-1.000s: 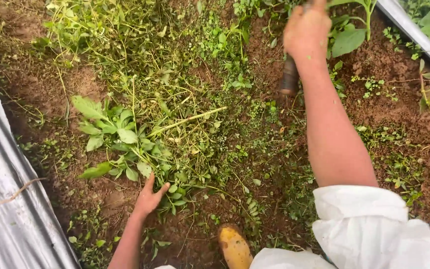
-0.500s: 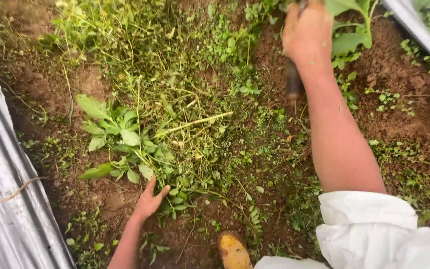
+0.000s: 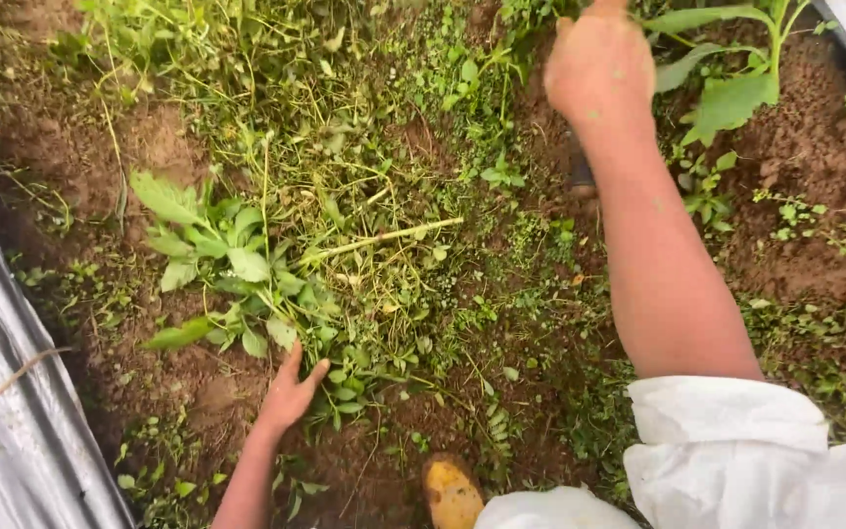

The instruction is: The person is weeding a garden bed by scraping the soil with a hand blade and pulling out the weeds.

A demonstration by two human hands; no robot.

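Glossy plastic sheet (image 3: 12, 431), crumbly soil (image 3: 815, 147)

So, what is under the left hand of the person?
The left hand rests at the edge of a pile of pulled green weeds on brown soil. What lies directly beneath the palm is covered, so I cannot tell.

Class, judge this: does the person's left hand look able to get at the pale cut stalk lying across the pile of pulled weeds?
Probably yes: the left hand rests at the weed pile's near edge, and only loose greenery lies between it and the pale stalk.
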